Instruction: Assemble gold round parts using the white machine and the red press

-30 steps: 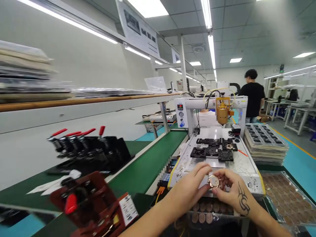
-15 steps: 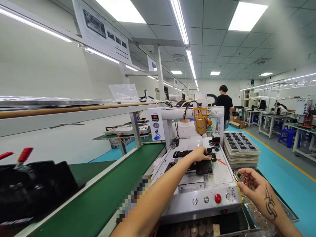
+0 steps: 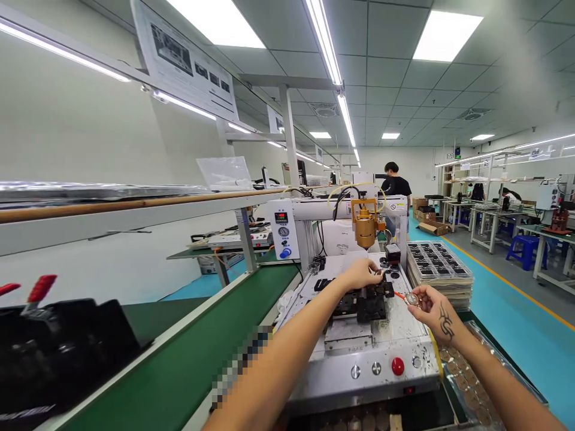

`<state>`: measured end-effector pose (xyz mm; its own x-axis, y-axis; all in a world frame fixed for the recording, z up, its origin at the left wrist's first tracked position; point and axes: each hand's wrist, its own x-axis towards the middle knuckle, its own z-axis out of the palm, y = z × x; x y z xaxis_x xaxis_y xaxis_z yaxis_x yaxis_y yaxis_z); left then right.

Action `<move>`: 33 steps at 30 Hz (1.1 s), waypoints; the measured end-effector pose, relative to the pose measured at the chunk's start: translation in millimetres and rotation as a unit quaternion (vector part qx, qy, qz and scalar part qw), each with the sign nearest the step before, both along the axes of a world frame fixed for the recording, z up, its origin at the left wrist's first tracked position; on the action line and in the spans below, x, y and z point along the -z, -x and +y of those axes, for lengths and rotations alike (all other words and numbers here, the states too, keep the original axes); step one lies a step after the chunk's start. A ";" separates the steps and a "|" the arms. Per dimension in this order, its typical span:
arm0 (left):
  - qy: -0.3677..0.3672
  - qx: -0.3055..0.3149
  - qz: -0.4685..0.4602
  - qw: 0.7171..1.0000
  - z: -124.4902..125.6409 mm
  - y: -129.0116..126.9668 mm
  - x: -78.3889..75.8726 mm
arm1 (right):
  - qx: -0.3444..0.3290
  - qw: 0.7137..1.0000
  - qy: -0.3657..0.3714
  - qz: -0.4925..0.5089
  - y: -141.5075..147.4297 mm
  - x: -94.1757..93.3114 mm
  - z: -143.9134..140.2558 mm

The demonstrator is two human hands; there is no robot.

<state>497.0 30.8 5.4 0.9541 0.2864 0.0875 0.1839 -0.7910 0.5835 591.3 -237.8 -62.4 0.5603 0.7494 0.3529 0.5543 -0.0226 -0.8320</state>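
Note:
My right hand pinches a round gold-rimmed watch case by its edge, just right of the black fixture. The disc hangs above the machine's white bed, close to an orange-red stick. My left hand reaches over the fixture with thumb and fingers closed together at its right end. A small shiny part seems to be at those fingertips, mostly hidden by them. Above the left hand stands the gold-coloured head of the benchtop machine.
Stacked trays of black parts stand right of the machine. A clear tray of round parts lies beneath my right forearm. A green conveyor belt runs along the left. Behind the machine is another person.
My right hand has moved left and up with the watch case, from the machine's right edge to beside the fixture. My left hand has risen slightly. The person behind has shifted left.

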 end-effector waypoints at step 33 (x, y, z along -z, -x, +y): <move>0.024 -0.067 -0.234 0.970 -95.9 265.8 19.8 | 0.084 0.955 -0.046 -0.280 2.8 21.2 39.0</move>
